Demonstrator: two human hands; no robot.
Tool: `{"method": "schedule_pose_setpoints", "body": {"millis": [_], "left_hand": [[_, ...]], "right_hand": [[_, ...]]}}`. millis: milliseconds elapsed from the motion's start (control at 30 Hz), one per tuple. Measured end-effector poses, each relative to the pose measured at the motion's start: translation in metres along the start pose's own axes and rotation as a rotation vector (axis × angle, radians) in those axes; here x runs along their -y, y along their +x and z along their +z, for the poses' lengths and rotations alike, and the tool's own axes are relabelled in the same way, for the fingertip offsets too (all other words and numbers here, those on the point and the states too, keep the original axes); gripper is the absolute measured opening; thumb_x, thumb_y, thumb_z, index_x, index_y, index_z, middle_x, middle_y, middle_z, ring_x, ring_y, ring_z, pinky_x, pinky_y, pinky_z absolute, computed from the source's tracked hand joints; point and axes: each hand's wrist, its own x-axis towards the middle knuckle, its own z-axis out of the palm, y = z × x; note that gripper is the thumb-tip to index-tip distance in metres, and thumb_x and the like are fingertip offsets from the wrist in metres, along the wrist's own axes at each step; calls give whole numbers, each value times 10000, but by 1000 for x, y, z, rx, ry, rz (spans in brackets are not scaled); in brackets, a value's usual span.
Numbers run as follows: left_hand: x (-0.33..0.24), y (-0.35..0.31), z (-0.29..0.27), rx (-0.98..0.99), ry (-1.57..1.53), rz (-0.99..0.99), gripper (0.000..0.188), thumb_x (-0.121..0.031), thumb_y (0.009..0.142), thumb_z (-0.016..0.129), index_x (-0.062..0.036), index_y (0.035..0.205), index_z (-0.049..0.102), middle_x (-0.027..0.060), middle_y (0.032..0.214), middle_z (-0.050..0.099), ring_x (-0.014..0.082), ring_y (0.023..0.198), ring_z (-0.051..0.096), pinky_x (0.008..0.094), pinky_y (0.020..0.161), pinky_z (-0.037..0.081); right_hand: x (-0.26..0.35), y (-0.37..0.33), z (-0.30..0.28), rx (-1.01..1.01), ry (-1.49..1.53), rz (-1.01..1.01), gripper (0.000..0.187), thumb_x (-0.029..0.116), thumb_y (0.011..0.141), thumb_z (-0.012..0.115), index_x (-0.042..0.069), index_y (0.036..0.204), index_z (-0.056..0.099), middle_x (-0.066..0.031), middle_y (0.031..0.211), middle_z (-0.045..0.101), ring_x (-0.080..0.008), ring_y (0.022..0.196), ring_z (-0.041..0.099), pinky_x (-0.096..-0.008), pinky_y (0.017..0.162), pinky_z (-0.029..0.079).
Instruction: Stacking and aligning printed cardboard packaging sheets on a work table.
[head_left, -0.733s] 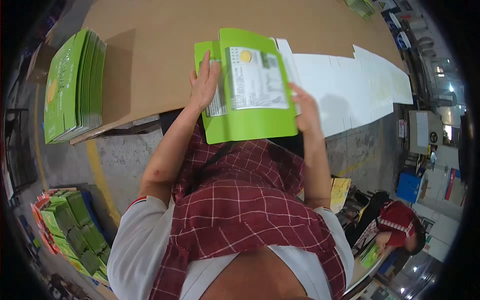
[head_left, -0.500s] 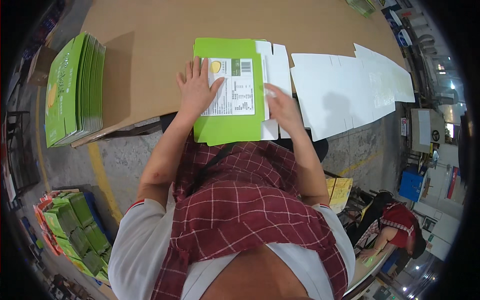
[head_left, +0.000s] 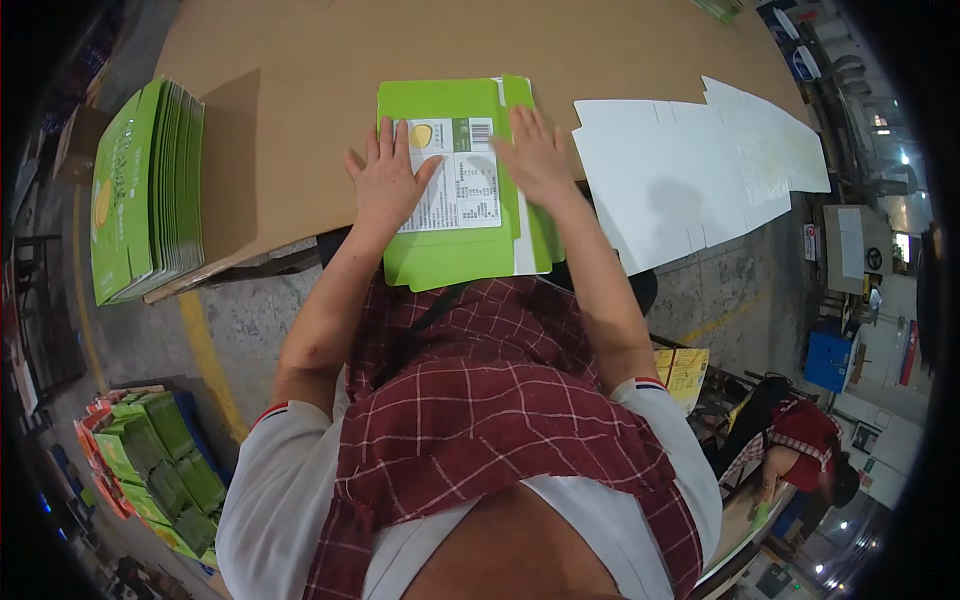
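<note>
A flat green cardboard box blank [head_left: 440, 255] with a white printed panel lies at the table's near edge in front of me. My left hand [head_left: 388, 185] rests flat on its left part, fingers spread. On its right side a narrow green flap is folded over, a white strip showing along the fold. Against that flap lies my right hand [head_left: 538, 158], fingers stretched out and slightly blurred. Right of it, white unfolded blanks [head_left: 655, 190] lie spread out, plain side up.
A standing row of folded green boxes [head_left: 150, 190] is at the left of the brown table [head_left: 400, 40]. More green bundles [head_left: 165, 450] are stacked on the floor at lower left. Another person [head_left: 800, 445] works at lower right, bent over a bench.
The box's right flap, white side up before, is now folded over to the left with its green side showing. My right hand has moved left and up onto it; my left hand stays put.
</note>
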Motion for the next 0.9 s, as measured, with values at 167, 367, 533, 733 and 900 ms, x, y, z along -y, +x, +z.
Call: {"method": "schedule_pose_setpoints", "body": {"millis": [167, 367, 533, 733, 900], "left_hand": [[1, 1, 8, -48, -63, -61, 666, -497, 816, 432, -23, 1272, 327, 166, 1324, 314, 318, 1220, 288, 634, 900, 187], [-7, 0, 2, -34, -60, -91, 658, -480, 817, 442, -21, 1272, 321, 167, 1334, 298, 337, 1223, 279, 649, 888, 193], [-8, 6, 9, -60, -57, -93, 647, -474, 815, 451, -23, 1264, 334, 160, 1332, 304, 324, 1227, 278, 650, 882, 205], [-11, 0, 5, -75, -37, -36, 539, -423, 820, 472, -100, 1243, 385, 115, 1320, 334, 284, 1240, 272, 642, 880, 223], [-4, 2, 10, -19, -285, -76, 485, -416, 863, 383, -116, 1245, 377, 95, 1329, 326, 277, 1255, 244, 610, 947, 140]], "right_hand": [[4, -90, 22, 91, -490, -74, 549, 370, 857, 418, 26, 1272, 321, -164, 1328, 306, -285, 1252, 253, -466, 1013, 171], [-42, -108, -45, -317, -946, 176, 569, 215, 772, 549, 81, 1273, 316, -157, 983, 515, -322, 984, 457, -448, 848, 364], [-61, -110, -55, -35, -751, 241, 537, 119, 794, 469, 137, 1298, 285, -184, 922, 547, -338, 841, 538, -422, 745, 441], [48, -117, -138, -495, 471, 188, 381, 27, 796, 439, 41, 1174, 484, -96, 782, 608, -169, 673, 580, -271, 621, 465], [19, -104, -108, -433, 879, 424, 328, 68, 798, 476, -49, 1101, 517, -137, 1014, 578, -151, 858, 561, -230, 694, 473]]}}
